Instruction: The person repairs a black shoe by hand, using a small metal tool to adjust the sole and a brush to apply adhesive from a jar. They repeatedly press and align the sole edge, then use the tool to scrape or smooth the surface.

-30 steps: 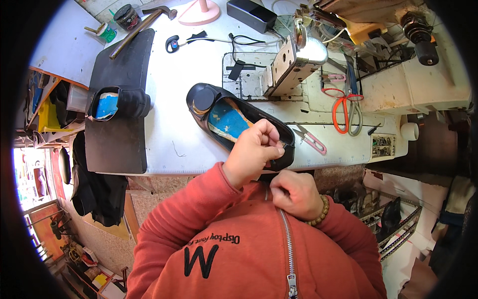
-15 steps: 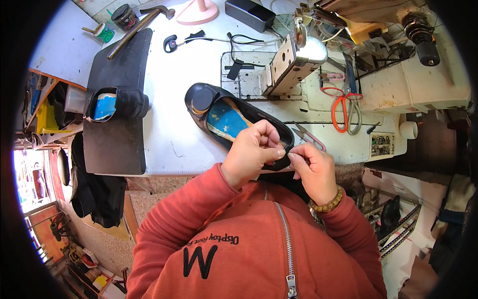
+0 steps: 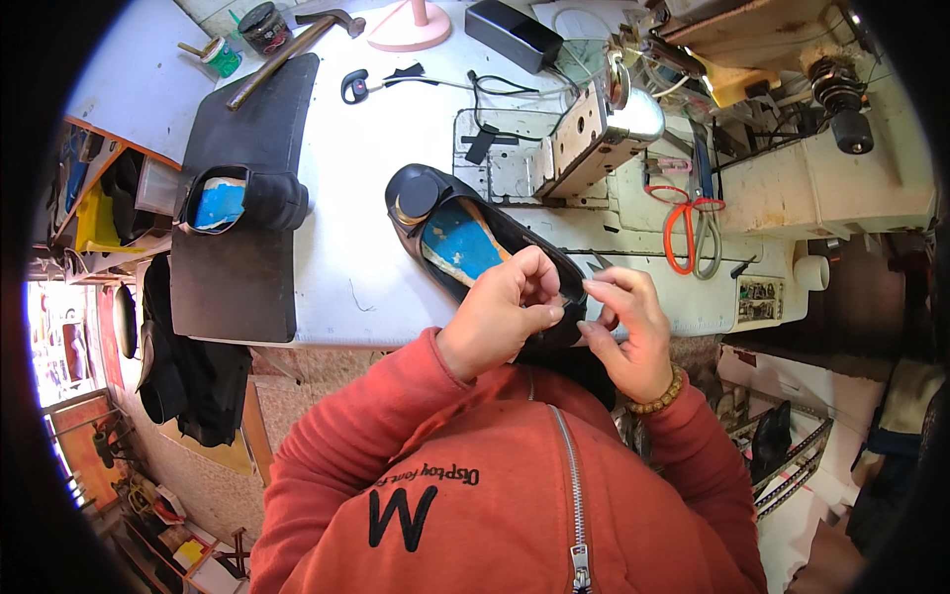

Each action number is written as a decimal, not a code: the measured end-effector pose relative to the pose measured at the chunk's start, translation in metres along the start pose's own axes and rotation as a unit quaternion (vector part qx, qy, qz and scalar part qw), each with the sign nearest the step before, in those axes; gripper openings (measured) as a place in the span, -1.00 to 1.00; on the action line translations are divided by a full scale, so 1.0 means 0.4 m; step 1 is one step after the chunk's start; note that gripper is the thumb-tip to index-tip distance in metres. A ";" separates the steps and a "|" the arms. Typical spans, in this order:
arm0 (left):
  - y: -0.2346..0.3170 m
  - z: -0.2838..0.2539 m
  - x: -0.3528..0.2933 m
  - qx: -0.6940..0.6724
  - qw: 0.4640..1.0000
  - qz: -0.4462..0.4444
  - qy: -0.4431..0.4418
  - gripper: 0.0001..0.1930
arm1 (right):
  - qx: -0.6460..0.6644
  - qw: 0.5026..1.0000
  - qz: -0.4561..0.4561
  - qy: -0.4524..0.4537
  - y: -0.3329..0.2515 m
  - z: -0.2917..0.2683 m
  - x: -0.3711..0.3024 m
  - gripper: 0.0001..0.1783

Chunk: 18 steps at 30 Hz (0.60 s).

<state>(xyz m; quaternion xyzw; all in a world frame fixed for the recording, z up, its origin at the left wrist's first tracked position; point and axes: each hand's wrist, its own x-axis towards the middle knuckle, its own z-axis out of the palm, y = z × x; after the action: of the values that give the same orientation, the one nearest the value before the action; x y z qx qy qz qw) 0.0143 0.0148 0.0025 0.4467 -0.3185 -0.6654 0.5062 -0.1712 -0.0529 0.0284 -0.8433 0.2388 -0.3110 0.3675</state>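
"Where's the shoe?"
"The black shoe (image 3: 460, 238) lies to the left of the machine arm (image 3: 599, 144) and nearer me."

"What just changed?"
"My right hand (image 3: 633, 332) came together at the shoe's near end; now its thumb and fingers stand apart there, so that pinch seems released."

"And the left?"
"My left hand (image 3: 505, 307) stays bent over that end; I can't tell whether it pinches anything."
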 end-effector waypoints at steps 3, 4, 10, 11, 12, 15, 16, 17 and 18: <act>0.040 -0.025 -0.024 -0.020 0.999 -0.020 -0.027 -0.76 | -0.015 0.995 0.008 -0.097 -0.001 0.007 0.023 -0.59; 0.057 -0.034 -0.036 -0.033 0.998 -0.026 -0.035 -0.76 | 0.016 0.993 0.017 -0.116 -0.009 0.009 0.038 -0.60; 0.188 -0.089 -0.130 -0.049 0.999 0.018 -0.005 -0.78 | 0.160 0.968 0.033 -0.191 -0.085 0.036 0.160 -0.77; 0.208 -0.096 -0.141 -0.031 0.999 0.028 0.008 -0.78 | 0.199 0.959 0.040 -0.199 -0.095 0.049 0.176 -0.85; 0.223 -0.101 -0.154 -0.016 0.999 0.037 0.020 -0.78 | 0.237 0.947 0.074 -0.205 -0.105 0.060 0.188 -0.86; 0.245 -0.109 -0.195 0.080 0.985 0.085 0.126 -0.79 | 0.384 0.879 0.183 -0.218 -0.133 0.097 0.209 -0.90; 0.243 -0.108 -0.213 0.126 0.971 0.119 0.165 -0.77 | 0.411 0.862 0.196 -0.221 -0.141 0.106 0.212 -0.91; 0.240 -0.112 -0.230 0.213 0.943 0.152 0.208 -0.74 | 0.436 0.847 0.204 -0.225 -0.146 0.115 0.220 -0.91; 0.235 -0.118 -0.246 0.292 0.903 0.205 0.239 -0.71 | 0.460 0.830 0.219 -0.227 -0.150 0.123 0.226 -0.92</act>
<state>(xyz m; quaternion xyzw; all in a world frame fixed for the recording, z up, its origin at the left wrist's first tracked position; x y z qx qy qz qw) 0.1028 0.0836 0.0930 0.6450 -0.4524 -0.2978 0.5391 -0.0635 -0.0498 0.0796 -0.5492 0.1562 -0.0957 0.8154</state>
